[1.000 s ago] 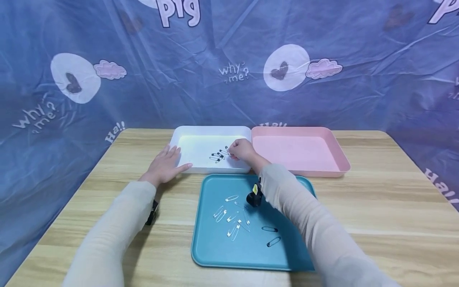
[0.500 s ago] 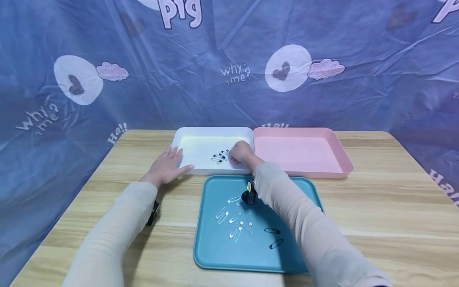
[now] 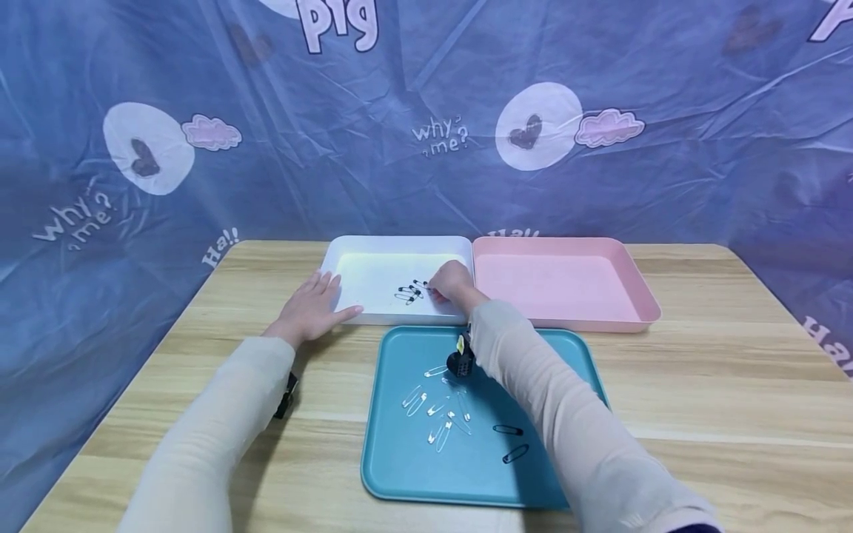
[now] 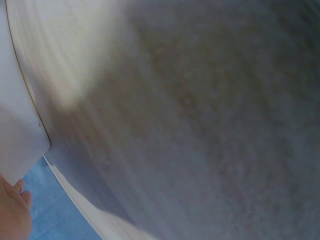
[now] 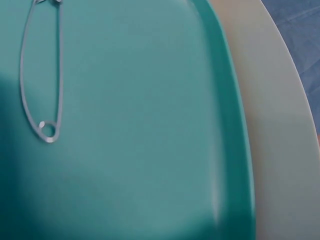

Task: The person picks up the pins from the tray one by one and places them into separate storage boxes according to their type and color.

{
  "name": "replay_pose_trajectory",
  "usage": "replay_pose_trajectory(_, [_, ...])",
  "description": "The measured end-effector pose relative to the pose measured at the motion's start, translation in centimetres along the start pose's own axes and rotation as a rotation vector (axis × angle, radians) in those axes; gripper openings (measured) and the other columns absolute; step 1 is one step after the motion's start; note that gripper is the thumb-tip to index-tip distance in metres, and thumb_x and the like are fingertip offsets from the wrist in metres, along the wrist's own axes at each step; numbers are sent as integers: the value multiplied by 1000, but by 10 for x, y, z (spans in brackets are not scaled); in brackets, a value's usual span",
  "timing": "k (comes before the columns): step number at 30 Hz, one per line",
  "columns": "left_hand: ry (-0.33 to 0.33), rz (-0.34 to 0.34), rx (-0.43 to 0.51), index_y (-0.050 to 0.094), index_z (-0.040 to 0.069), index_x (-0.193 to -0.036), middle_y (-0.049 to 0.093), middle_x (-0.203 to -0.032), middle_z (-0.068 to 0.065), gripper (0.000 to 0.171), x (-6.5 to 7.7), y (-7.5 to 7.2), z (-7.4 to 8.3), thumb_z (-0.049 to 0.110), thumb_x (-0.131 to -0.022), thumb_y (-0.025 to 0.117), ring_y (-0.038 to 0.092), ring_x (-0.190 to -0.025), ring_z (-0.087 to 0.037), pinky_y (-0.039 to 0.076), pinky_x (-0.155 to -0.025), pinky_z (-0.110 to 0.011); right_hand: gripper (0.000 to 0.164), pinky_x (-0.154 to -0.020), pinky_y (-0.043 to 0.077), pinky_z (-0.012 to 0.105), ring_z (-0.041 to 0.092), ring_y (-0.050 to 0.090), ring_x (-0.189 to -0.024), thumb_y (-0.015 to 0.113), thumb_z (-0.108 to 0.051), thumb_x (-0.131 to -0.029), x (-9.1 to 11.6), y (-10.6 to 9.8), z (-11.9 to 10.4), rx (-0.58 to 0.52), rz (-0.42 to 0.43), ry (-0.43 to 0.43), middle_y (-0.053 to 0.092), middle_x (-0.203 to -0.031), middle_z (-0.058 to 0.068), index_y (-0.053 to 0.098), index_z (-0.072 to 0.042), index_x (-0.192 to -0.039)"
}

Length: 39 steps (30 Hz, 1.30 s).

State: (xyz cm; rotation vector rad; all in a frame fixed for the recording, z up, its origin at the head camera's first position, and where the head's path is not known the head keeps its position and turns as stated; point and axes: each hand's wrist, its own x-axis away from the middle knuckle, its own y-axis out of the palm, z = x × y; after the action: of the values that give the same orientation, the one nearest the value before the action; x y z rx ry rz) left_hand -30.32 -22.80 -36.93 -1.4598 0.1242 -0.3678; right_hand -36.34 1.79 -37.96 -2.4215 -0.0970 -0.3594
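My right hand (image 3: 451, 282) is low over the right part of the white tray (image 3: 363, 320), fingers curled together and pinching a black safety pin at its fingertips, mostly hidden by the fingers. Just left of those fingertips lies a small cluster of black safety pins (image 3: 409, 294). My left hand (image 3: 309, 308) rests at the white tray's left front corner, fingers spread along its side and thumb at the front rim. In the left wrist view, part of the left hand (image 4: 14, 210) shows by the white tray's wall (image 4: 22, 135).
A teal tray (image 3: 400, 474) lies in front, holding several silver safety pins (image 3: 443, 437) and two black safety pins (image 3: 515, 454) under my right forearm. One silver safety pin (image 5: 61, 75) shows large in the right wrist view. A pink tray (image 3: 566, 324) adjoins the white one.
My right hand stays over the white tray, and the black safety pin at its fingertips has come down towards the cluster. The right forearm has shifted slightly left. The left hand keeps its place.
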Motion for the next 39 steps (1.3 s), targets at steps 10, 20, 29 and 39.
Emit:
replay_pose_trajectory(10, [-1, 3, -7, 13, -4, -135, 9, -140, -23, 92, -1, -2, -1, 69, -79, 19, -2, -128, -34, 0, -103, -41, 12, -44, 48, 23, 13, 53, -41, 59, -4, -78, 5, -5, -4, -97, -15, 17, 56, -54, 7, 62, 6, -83])
replay_pose_trajectory(20, [6, 13, -18, 15, -5, -135, 10, -140, -21, 94, -2, -1, -4, 70, -78, 18, -1, -128, -33, -1, -103, -40, 17, -53, 48, 24, 13, 54, -53, 59, -11, -80, 27, -17, -1, -116, -78, -148, 57, -61, 6, 64, 5, -84])
replay_pose_trajectory(29, [29, 25, -25, 16, -4, -135, 13, -140, -19, 93, -1, 0, -2, 70, -79, 18, 3, -129, -31, 0, -103, -40, 20, -62, 50, 25, 16, 59, -66, 57, -11, -81, 46, -30, 6, -215, -111, -133, 62, -86, 16, 62, 4, -94])
replay_pose_trajectory(39, [15, 13, -12, 16, -3, -136, 11, -140, -20, 93, 3, 0, 3, 70, -78, 18, 1, -128, -32, 0, -103, -40, 21, -65, 50, 29, 21, 60, -73, 54, -11, -83, 70, -42, 17, -275, -137, -119, 59, -92, 16, 59, 4, -96])
